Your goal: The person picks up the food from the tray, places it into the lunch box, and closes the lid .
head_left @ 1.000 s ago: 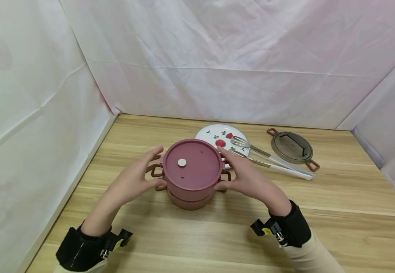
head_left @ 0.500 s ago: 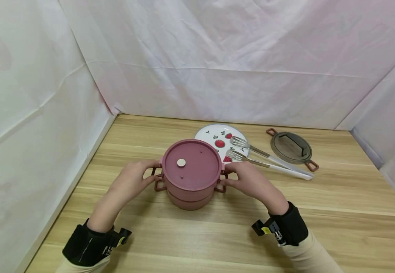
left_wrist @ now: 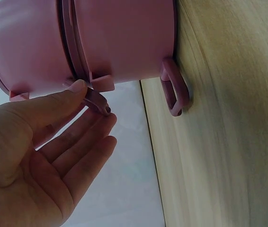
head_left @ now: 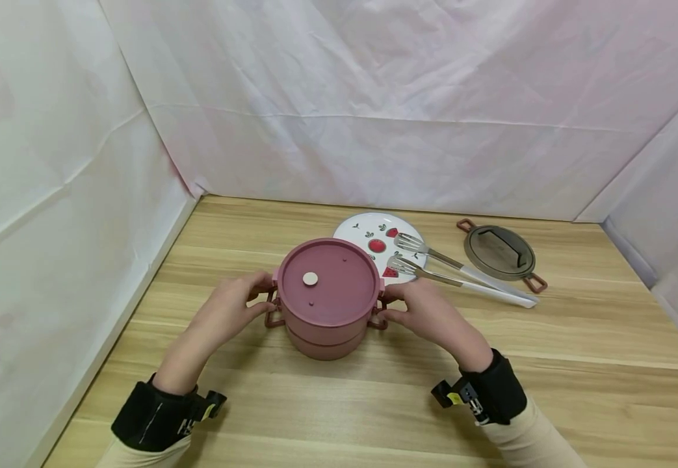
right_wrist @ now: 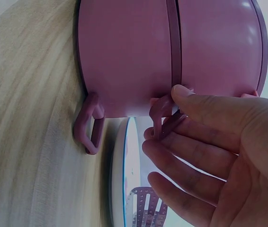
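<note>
A dusky-pink two-tier pot [head_left: 327, 286] stands on the wooden table, its flat lid bearing a pale round knob [head_left: 310, 279]. My left hand [head_left: 230, 305] pinches the upper tier's left side handle [left_wrist: 96, 100], thumb on top and fingers curled below. On the opposite side, my right hand [head_left: 429, 315] pinches the matching handle [right_wrist: 160, 111] between thumb and fingers. Both wrist views show a dark seam between the tiers. Lower loop handles [left_wrist: 175, 90] sit close over the table, untouched by the hands.
Behind the pot lies a white plate [head_left: 356, 231] with fruit prints. Two slotted metal heads [head_left: 411, 243] on white-ended handles [head_left: 511, 296] overlap it. A grey round lidded pan [head_left: 499, 253] with brown loop handles is at right. White cloth [head_left: 374, 156] hangs behind.
Both hands have come down from beside the upper rim, fingers closing from a wide spread onto the upper tier's side handles. The pot appears in the same place.
</note>
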The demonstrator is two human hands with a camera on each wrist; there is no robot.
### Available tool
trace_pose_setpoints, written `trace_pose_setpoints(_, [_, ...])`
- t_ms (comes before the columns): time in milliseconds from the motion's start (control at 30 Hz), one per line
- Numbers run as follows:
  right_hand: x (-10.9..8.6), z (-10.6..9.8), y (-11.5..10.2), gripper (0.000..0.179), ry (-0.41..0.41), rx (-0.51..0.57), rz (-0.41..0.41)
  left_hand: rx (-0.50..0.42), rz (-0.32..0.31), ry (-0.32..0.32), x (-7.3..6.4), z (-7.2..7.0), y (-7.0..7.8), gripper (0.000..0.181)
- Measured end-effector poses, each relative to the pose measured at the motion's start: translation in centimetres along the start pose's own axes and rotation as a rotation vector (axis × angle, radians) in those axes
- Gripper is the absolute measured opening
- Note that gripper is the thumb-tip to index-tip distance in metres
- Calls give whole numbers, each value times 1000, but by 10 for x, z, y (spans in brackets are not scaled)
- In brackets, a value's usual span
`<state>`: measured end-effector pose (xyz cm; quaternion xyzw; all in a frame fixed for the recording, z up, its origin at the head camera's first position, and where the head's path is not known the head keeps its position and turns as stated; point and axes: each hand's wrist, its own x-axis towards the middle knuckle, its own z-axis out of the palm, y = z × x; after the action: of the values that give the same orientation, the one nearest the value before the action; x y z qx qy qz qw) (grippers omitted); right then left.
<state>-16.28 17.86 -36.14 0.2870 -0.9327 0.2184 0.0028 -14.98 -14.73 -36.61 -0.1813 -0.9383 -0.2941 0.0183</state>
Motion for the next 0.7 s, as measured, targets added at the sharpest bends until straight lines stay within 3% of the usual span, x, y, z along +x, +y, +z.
trace_pose_setpoints(367, [0, 3, -1, 23, -5, 20, 12, -52, 8, -12, 0, 1, -3, 31])
trace_pose_setpoints(700, [0, 0, -3, 20, -20, -14, -6, -25, 16, -11, -3, -3, -1, 30])
